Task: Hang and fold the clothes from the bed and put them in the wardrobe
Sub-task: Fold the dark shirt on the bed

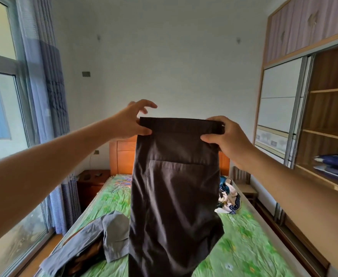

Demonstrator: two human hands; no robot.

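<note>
Dark brown trousers point(174, 192) hang in front of me, held up by the waistband over the bed point(244, 246). My left hand point(132, 122) pinches the waistband's left end between thumb and a finger, its other fingers spread. My right hand point(226, 136) grips the right end. A grey garment point(96, 234) lies crumpled on the bed's near left, with something brown under it. A patterned heap of clothes point(229, 196) lies further back on the right. The wardrobe point(328, 108) stands at the right, open, with wooden shelves.
Folded blue bedding point(336, 164) sits on a wardrobe shelf. A wooden headboard point(122, 154) and a dark nightstand point(90, 182) stand at the far end. A window with curtains point(50, 80) runs along the left. A small chair point(246, 186) stands beside the bed, right.
</note>
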